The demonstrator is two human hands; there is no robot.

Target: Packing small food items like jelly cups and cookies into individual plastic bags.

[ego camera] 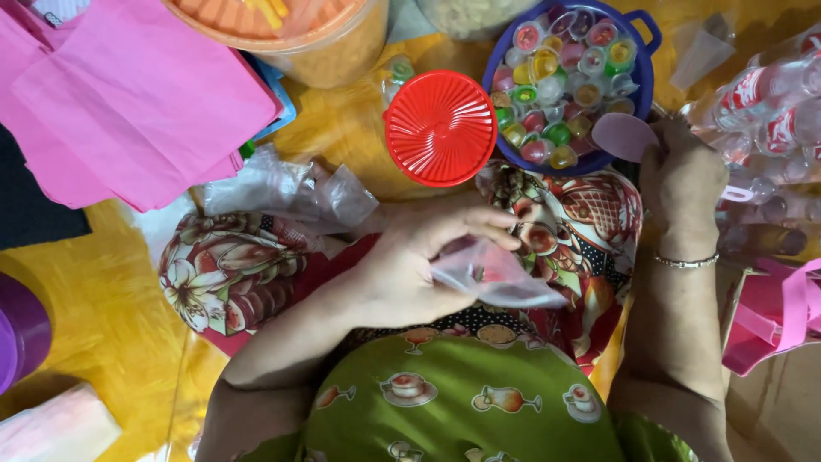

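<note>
- Head view, looking straight down over a lap in floral cloth (pixel 590 222) and a green patterned garment (pixel 462 402); yellow floor (pixel 94 316) all around
- Left hand (pixel 419 265) near centre, fingers curled, pinching a small clear plastic bag (pixel 496 278); bag mouth under the fingertips, body of the bag trailing off toward 4 o'clock; something reddish showing through the film, too blurred to name
- Right hand (pixel 680 184) out at 3 o'clock from the left, well apart from it; closed loosely round a flat pale mauve oval piece (pixel 623 137) that sticks out toward 10 o'clock; thin bracelet (pixel 684 261) on the wrist
- Blue bowl (pixel 643 85) at 12 o'clock from the right hand, just beside the mauve piece; heaped with small jelly cups (pixel 560 85) in red, green, yellow and pink lids
- Red ribbed round lid (pixel 440 128) at 12 o'clock from the left hand, lying flat, edge touching the blue bowl
- Orange-lidded tub (pixel 295 34) at 11 o'clock, partly cut off by the top edge
- Pink sheets (pixel 128 94) stacked at 10 o'clock; crumpled clear bags (pixel 291 192) just below them
- Clear plastic bottles (pixel 770 111) with red labels piled at 2 o'clock, right of the right hand
- Pink bag with straps (pixel 774 316) at 4 o'clock by the right forearm
</note>
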